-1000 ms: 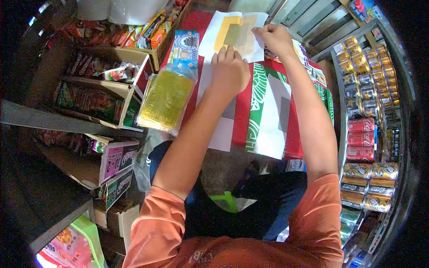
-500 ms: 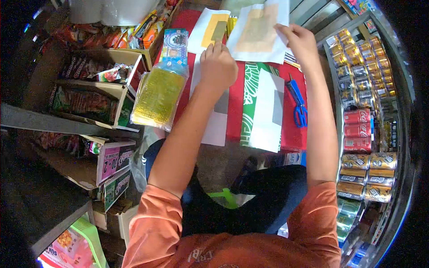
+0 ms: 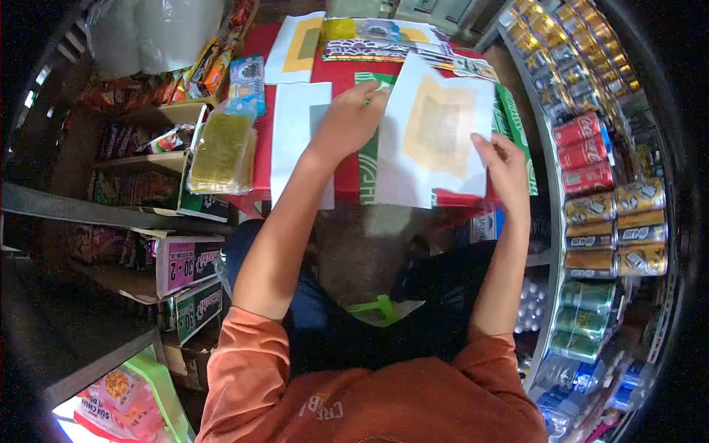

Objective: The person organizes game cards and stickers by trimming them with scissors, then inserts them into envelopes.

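Observation:
My right hand (image 3: 504,166) pinches the right edge of a large white paper sheet (image 3: 402,140) with a gold-and-grey patch. The sheet is tilted over a green printed cardboard piece (image 3: 367,166) on the red table (image 3: 263,148). My left hand (image 3: 353,122) is beside the sheet's upper left edge, fingers curled together; whether they grip anything is hidden. Left of that hand lies a white sheet with a grey rectangle (image 3: 292,133). Farther back is another white sheet with a gold-and-grey patch (image 3: 295,48). The blue scissors are out of sight.
A clear packet of gold sheets (image 3: 221,151) and a blue printed packet (image 3: 247,81) lie at the table's left edge. Purple-patterned papers (image 3: 369,50) are at the back. Boxes of snack packs (image 3: 185,262) stand left; shelved drink cans (image 3: 591,229) line the right.
The right hand has brought the patched sheet toward me, over the green cardboard and where the scissors lay. The left hand has left the gold-and-grey sheet at the back. The view has shifted.

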Tool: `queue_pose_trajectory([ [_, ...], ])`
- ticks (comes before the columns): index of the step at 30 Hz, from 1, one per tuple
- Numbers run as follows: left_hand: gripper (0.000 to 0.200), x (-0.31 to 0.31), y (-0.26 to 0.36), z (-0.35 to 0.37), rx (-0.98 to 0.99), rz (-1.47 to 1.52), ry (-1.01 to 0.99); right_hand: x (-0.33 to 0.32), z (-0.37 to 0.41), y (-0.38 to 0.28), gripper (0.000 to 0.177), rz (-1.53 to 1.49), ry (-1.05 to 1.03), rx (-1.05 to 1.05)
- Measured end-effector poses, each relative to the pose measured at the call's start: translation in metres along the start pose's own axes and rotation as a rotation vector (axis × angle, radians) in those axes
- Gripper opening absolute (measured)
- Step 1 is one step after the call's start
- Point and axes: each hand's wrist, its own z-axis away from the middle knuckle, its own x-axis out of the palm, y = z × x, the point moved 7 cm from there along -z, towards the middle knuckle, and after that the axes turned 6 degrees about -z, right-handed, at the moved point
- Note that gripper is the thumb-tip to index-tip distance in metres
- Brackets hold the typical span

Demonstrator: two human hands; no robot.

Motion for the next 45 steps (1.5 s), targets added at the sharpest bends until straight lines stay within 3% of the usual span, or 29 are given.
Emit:
queue_pose_trajectory([
  [2, 0.053, 0.009, 0.006, 0.009, -0.06, 0.059, -0.062, 0.002, 0.003, -0.006, 0.029, -0.051, -0.019, 0.008],
  [3, 0.052, 0.012, 0.005, 0.014, -0.099, 0.085, -0.091, -0.003, 0.003, -0.006, 0.03, 0.049, 0.007, -0.01],
  [4, 0.046, 0.012, 0.009, 0.016, 0.005, 0.013, -0.045, -0.007, 0.005, -0.005, 0.031, 0.149, 0.033, -0.021],
  [6, 0.042, 0.016, 0.005, 0.028, -0.056, 0.062, -0.043, -0.014, 0.012, -0.009, 0.035, 0.356, 0.153, -0.032],
  [9, 0.035, 0.015, 0.012, 0.034, -0.044, 0.032, -0.045, -0.014, 0.009, -0.003, 0.037, 0.378, 0.132, -0.061],
  [13, 0.036, 0.019, 0.01, 0.032, -0.051, 0.092, -0.07, -0.006, 0.014, -0.033, 0.034, 0.329, 0.151, -0.094],
  [14, 0.036, 0.021, 0.007, 0.03, -0.058, 0.13, -0.059, -0.003, 0.014, -0.037, 0.029, 0.221, 0.169, -0.209],
  [17, 0.038, 0.018, 0.015, 0.03, -0.071, 0.213, -0.034, 0.004, 0.018, -0.059, 0.024, 0.125, 0.127, -0.297],
  [21, 0.041, 0.014, 0.024, 0.035, -0.081, 0.264, -0.08, 0.004, 0.033, -0.087, 0.02, -0.156, 0.084, -0.34],
  [24, 0.054, 0.017, 0.033, 0.038, -0.143, 0.469, -0.216, -0.008, 0.039, -0.092, 0.015, -0.282, 0.087, -0.252],
  [25, 0.059, 0.018, 0.034, 0.041, -0.25, 0.581, -0.228, -0.01, 0.039, -0.093, 0.015, -0.303, 0.099, -0.243],
  [27, 0.068, 0.021, 0.042, 0.05, -0.463, 0.803, -0.25, -0.013, 0.034, -0.081, 0.016, -0.265, 0.082, -0.174],
  [28, 0.076, 0.017, 0.051, 0.051, -0.477, 0.811, -0.233, -0.013, 0.031, -0.076, 0.016, -0.246, 0.073, -0.141],
  [37, 0.056, 0.037, 0.048, 0.052, -0.452, 0.958, -0.255, 0.0, 0.029, -0.071, 0.02, -0.117, 0.092, -0.121],
  [45, 0.056, 0.047, 0.054, 0.056, -0.455, 1.027, -0.294, 0.019, 0.039, -0.088, 0.035, -0.049, 0.043, -0.211],
])
